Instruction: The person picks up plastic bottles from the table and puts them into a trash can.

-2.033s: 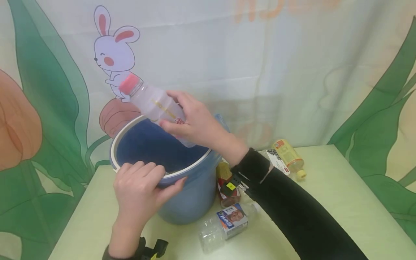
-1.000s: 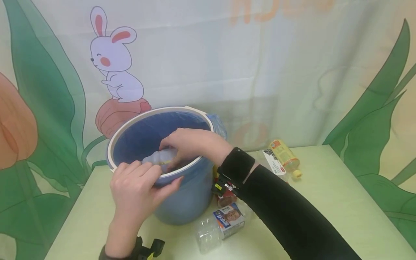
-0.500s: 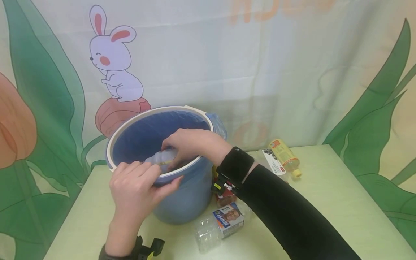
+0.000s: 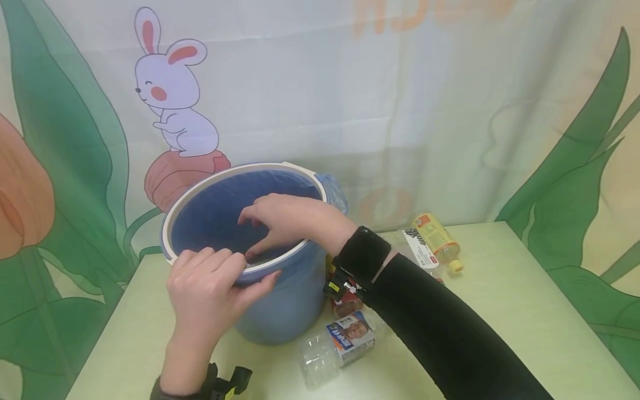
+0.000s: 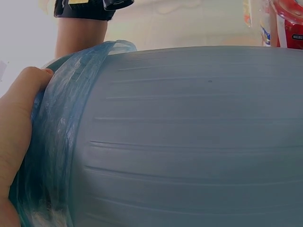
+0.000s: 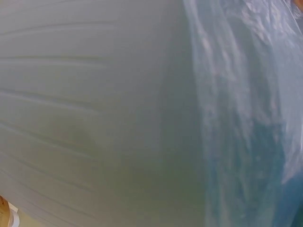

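Observation:
A blue trash can point(image 4: 285, 308) with a pale rim and a blue plastic liner point(image 5: 61, 118) stands on the table, tilted a little toward me. My left hand point(image 4: 207, 289) grips its near rim, fingers over the edge and thumb outside. My right hand point(image 4: 280, 222) reaches over the right side of the rim into the mouth of the can. Its fingers and thumb are spread apart with nothing seen between them. The pink-capped bottle is out of sight; the bottom of the can is hidden.
On the pale green table point(image 4: 525, 311), a clear bottle with a blue-white label point(image 4: 350, 336) lies in front of the can. A yellow-labelled bottle point(image 4: 437, 239) and a white-labelled one point(image 4: 420, 250) lie behind my right arm. A red package point(image 4: 347, 300) is partly hidden.
My right hand has lowered the pink-capped bottle into the can and let it go; the fingers have spread. My left hand has kept its hold on the rim.

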The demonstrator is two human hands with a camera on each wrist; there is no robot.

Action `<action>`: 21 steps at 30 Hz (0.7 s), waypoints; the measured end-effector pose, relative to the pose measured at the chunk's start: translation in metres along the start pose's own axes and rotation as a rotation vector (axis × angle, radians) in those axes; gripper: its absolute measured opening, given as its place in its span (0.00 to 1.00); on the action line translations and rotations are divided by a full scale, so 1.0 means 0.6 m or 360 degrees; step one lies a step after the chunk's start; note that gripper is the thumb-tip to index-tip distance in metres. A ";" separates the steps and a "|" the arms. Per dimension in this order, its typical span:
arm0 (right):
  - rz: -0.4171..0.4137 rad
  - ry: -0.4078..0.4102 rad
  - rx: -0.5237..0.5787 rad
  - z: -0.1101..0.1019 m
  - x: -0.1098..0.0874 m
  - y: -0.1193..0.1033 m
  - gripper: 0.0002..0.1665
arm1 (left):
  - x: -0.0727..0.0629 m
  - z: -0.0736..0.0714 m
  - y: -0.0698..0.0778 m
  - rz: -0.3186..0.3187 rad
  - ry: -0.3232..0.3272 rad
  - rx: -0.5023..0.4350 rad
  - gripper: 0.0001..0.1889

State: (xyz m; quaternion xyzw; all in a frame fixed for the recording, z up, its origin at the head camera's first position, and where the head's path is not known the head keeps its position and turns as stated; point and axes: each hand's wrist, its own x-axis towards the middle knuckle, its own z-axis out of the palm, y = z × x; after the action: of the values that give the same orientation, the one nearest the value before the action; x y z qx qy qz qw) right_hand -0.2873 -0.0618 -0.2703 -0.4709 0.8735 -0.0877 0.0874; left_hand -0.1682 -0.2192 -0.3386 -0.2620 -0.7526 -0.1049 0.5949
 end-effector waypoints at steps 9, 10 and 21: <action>-0.0052 0.0110 -0.0036 -0.001 0.001 -0.001 0.34 | 0.001 -0.003 -0.001 -0.0003 0.0001 0.0011 0.34; -0.0055 0.0117 -0.0035 -0.001 0.001 -0.001 0.33 | 0.001 -0.003 0.000 -0.0002 0.0004 0.0010 0.34; -0.0062 0.0267 0.0037 -0.007 -0.009 -0.006 0.36 | 0.000 -0.004 0.000 0.0017 -0.0024 0.0012 0.34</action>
State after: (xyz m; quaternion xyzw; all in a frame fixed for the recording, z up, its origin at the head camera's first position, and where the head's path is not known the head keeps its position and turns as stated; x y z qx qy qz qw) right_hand -0.2827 -0.0591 -0.2650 -0.4776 0.8674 -0.1387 0.0178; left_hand -0.1660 -0.2203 -0.3378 -0.2644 -0.7561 -0.0969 0.5908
